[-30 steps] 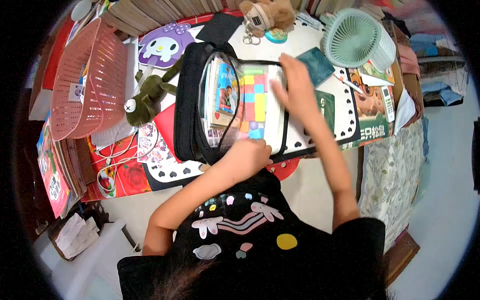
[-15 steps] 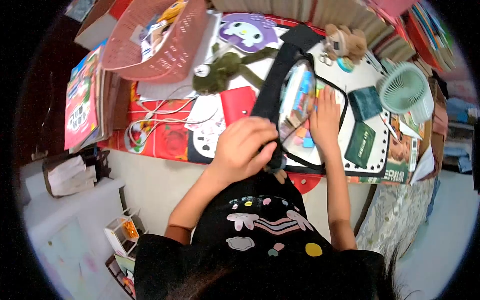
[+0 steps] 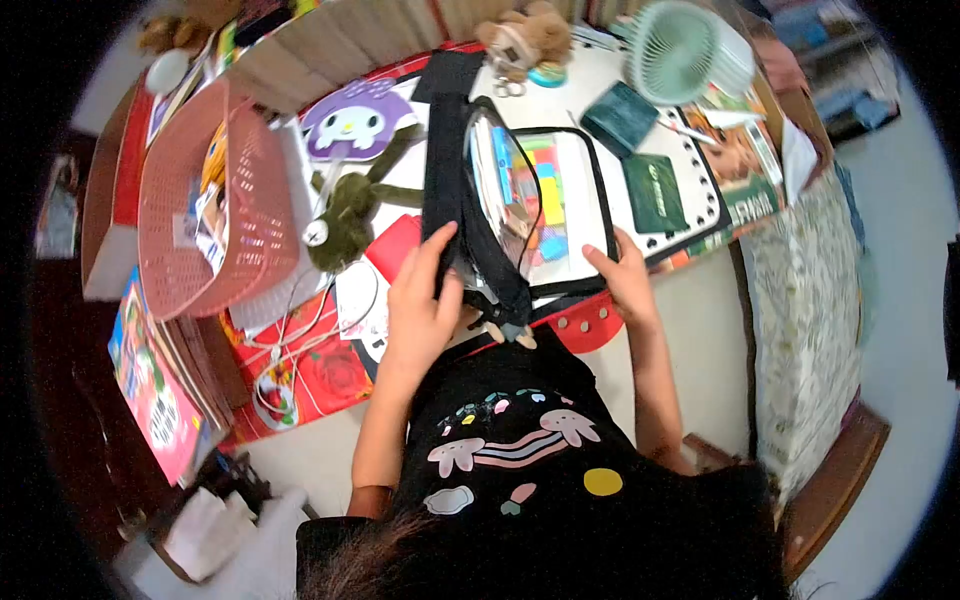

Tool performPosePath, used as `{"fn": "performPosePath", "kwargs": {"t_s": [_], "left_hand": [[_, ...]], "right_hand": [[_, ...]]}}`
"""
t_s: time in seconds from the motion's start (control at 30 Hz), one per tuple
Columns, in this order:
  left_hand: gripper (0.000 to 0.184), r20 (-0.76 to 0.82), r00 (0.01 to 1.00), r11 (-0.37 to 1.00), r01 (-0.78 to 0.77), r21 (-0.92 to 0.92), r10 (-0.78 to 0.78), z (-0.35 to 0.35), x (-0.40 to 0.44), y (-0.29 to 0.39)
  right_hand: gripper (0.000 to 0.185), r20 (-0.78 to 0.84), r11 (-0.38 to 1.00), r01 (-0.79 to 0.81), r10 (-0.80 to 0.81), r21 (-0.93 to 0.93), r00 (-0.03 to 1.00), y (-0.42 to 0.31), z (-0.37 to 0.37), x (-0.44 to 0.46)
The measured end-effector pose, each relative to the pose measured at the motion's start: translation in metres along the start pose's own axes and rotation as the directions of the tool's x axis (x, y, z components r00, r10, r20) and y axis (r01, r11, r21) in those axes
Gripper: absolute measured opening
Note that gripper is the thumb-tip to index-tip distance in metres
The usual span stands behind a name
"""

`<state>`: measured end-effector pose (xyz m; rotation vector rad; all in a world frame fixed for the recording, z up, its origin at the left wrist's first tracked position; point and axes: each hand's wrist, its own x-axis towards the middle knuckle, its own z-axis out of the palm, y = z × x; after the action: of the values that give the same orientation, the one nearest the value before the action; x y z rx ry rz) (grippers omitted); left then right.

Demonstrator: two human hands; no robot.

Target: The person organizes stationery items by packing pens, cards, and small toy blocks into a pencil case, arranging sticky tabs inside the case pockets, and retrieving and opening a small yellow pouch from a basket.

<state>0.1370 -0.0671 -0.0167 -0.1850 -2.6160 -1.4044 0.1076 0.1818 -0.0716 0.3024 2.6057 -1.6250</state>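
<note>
A black pencil case (image 3: 442, 165) with a clear, black-edged panel lies unzipped on the desk. Through the clear part show a blue item (image 3: 502, 165) and several small coloured pieces (image 3: 552, 200). My left hand (image 3: 418, 310) grips the case's near left side, thumb and fingers curled at the black fabric. On the opposite side, my right hand (image 3: 625, 280) pinches the rim of the clear panel near its lower right corner. A small plush charm (image 3: 510, 333) hangs at the case's near end. Left of the case, a red pouch (image 3: 395, 245) is partly covered by my left hand.
A pink basket (image 3: 260, 215) and a green plush toy (image 3: 350, 215) are on the left. Toward the back sit a brown bear (image 3: 530, 40) and a purple character mat (image 3: 355, 120). A green fan (image 3: 675, 50), a teal box (image 3: 620, 118) and a green pouch (image 3: 655, 192) are on the right.
The view has turned, so the desk items appear shifted left. My right hand has moved from the clear panel's middle to its right rim; my left hand now grips the case's side.
</note>
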Motion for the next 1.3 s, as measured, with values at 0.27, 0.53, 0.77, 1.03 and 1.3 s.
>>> {"fn": "performPosePath", "kwargs": {"t_s": [0.27,0.53,0.77,1.03,1.3], "left_hand": [[0.032,0.002,0.999,0.962,0.053,-0.27,-0.054,-0.03,0.024,0.022],[0.029,-0.007,0.981,0.977,-0.196,-0.083,0.196,0.0,0.006,0.005],[0.06,-0.017,0.981,0.977,-0.194,-0.091,0.193,0.026,0.0,-0.012],[0.057,0.136,0.98,0.985,-0.134,-0.106,0.148,0.016,-0.003,-0.022],[0.047,-0.036,0.986,0.953,-0.147,0.266,0.162,0.006,-0.003,-0.01]], "right_hand": [[0.032,0.009,0.903,0.003,-0.008,0.43,1.0,-0.074,-0.04,-0.016],[0.04,-0.09,0.945,0.068,-0.041,0.32,0.995,-0.005,-0.023,-0.012],[0.044,-0.306,0.759,0.246,-0.505,-0.602,0.807,-0.017,0.006,-0.016],[0.059,0.133,0.804,0.543,-0.527,-0.243,0.839,-0.069,0.064,-0.026],[0.041,-0.132,0.902,0.42,-0.43,-0.096,0.893,-0.047,0.035,-0.03]]}}
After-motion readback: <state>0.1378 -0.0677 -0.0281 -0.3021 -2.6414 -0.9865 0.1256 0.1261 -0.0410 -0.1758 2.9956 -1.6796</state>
